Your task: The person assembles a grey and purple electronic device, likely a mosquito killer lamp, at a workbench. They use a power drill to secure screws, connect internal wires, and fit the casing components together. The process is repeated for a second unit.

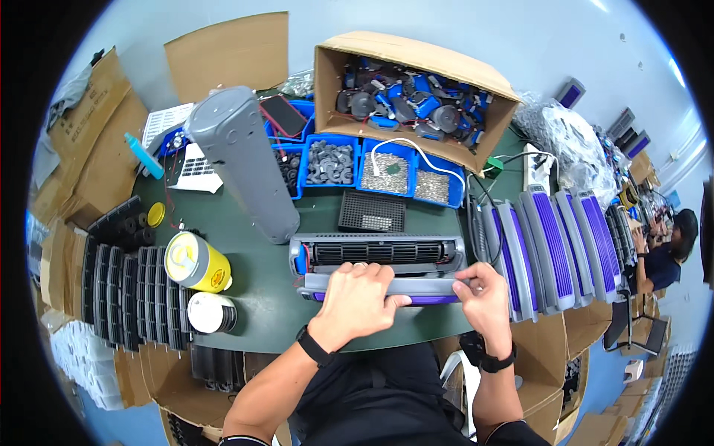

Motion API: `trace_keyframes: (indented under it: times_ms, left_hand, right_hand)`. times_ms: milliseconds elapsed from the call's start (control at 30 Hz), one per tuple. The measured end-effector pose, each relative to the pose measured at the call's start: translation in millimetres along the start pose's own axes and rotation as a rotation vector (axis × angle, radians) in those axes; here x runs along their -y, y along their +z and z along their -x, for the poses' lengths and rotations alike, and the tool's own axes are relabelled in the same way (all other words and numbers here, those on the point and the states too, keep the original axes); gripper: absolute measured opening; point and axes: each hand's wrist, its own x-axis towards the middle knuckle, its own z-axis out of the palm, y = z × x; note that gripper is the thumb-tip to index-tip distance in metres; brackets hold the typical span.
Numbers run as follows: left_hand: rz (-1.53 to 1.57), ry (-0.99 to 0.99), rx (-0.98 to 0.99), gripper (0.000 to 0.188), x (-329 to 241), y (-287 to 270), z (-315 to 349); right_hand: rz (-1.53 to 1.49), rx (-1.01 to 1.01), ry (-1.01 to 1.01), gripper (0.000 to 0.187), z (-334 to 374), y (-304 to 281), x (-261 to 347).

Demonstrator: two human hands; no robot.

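A long grey fan housing (387, 245) lies across the table in front of me, with a ribbed black roller (364, 253) showing in its opening. Along its near side runs a grey panel with a purple face (425, 291). My left hand (357, 303) grips the panel near its middle, fingers curled over the top edge. At the panel's right end, my right hand (485, 299) pinches the corner between thumb and fingers. A blue part and thin red wires sit inside the housing's left end. How the panel meets the housing is partly hidden by my left hand.
Grey and purple units (547, 249) stand in a row at right, black slatted parts (137, 297) at left. A tall grey casing (245, 167), yellow tub (216, 271) and white round container (204, 312) stand nearby. Behind are blue bins (331, 180) and a motor-filled cardboard box (491, 141).
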Motion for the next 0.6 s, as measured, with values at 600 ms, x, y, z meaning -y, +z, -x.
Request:
trace_keyframes:
  times_ms: [600]
  left_hand:
    - [-0.038,-0.032,-0.007,0.044,-11.4,0.4,14.9]
  right_hand:
    - [-0.525,-0.06,-0.097,0.022,22.0,43.2,-59.8]
